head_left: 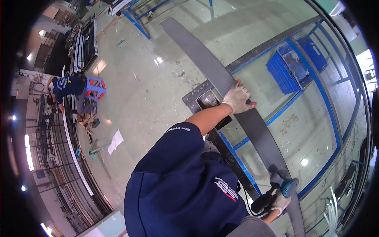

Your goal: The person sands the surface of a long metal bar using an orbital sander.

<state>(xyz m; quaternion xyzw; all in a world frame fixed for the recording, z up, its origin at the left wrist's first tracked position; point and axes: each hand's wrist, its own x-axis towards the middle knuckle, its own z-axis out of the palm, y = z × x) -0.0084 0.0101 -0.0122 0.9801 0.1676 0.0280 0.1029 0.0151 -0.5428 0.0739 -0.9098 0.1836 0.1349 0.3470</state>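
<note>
A long dark grey panel runs slantwise over a blue-edged frame. My left hand, in a pale work glove with reddish fingertips, lies across the panel and grips it near its middle. Lower down the panel, my gloved right hand is closed around a teal-and-black power tool. The tool's head rests at the panel's surface; its exact kind is hard to make out. A dark cable hangs beside the tool's black end.
The dark-topped blue frame spans the right side. Below its bars stands a blue crate. On the left, a person works beside a blue-and-red stool and long bars on racks. White paper lies on the floor.
</note>
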